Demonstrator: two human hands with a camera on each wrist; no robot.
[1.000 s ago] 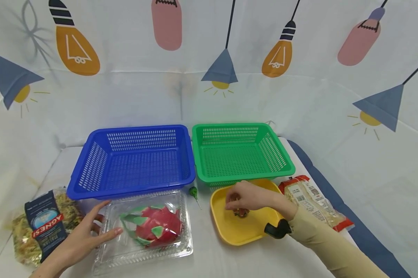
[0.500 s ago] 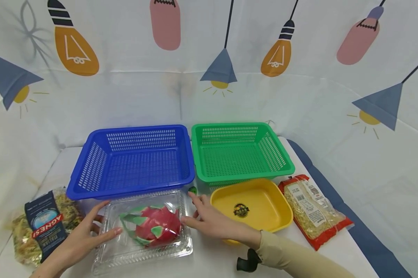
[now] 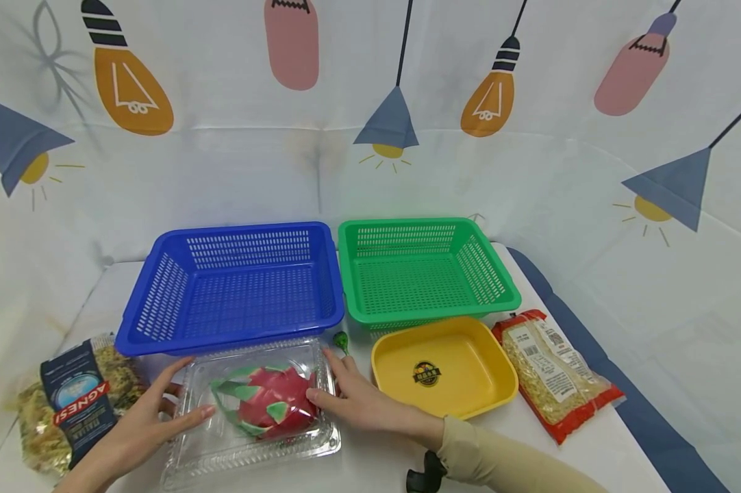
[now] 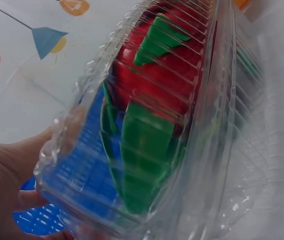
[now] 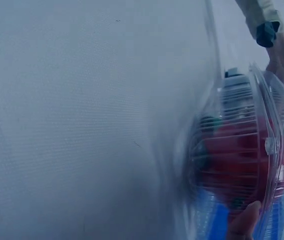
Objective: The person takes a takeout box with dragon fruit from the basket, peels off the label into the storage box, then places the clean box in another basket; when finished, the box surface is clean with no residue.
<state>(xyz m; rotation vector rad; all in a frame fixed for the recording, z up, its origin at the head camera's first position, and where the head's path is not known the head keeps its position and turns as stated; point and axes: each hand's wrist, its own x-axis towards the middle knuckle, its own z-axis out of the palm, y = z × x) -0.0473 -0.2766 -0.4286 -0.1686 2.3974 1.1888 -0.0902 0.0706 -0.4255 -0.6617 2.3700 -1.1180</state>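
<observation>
Near left on the table (image 3: 364, 469), the dragon fruit (image 3: 276, 402) already sits in the seemingly closed clear container (image 3: 222, 452), gripped at either end by left hand (image 3: 144, 426) and right hand (image 3: 366, 404), apparently not yet lifted.

- Dragon fruit (image 3: 284, 390) is showing red and green.
- Left basket (image 3: 250, 294) is showing blue, right basket (image 3: 416, 281) green.
- Tray (image 3: 469, 380) is showing yellow.
- Lamps (image 3: 387, 120) are patterning white cloth (image 3: 247, 178).
</observation>
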